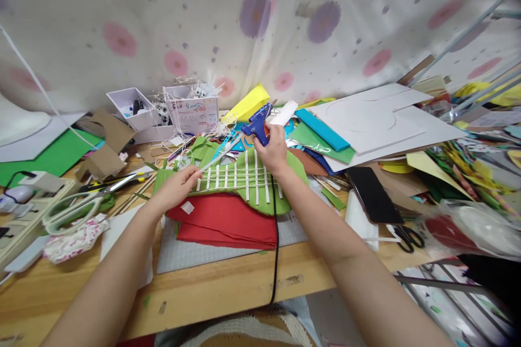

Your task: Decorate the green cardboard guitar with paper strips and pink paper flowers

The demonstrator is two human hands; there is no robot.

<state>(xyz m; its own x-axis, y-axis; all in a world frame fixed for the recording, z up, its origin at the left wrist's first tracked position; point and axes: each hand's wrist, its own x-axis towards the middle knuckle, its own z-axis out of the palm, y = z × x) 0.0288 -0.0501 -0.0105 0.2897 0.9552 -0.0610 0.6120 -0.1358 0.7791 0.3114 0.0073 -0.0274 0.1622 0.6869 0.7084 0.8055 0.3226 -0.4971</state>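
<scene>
My right hand (273, 153) grips a blue glue gun (257, 124) just above the far edge of a green leaf-shaped paper piece (291, 173) with several white strips (235, 178) glued across it. The gun's black cord (275, 238) runs down over the table's front edge. My left hand (179, 187) rests on the left end of the green piece, fingertips pressing the white strips. The green piece lies on red paper sheets (228, 222) over a grey cutting mat (191, 255).
Green-handled scissors (77, 206) lie at left beside a power strip (24, 211). White boxes (191, 111) with string stand at the back. A black phone (372, 194), black scissors (407, 237), white boards (378, 119) and heaps of coloured paper fill the right side.
</scene>
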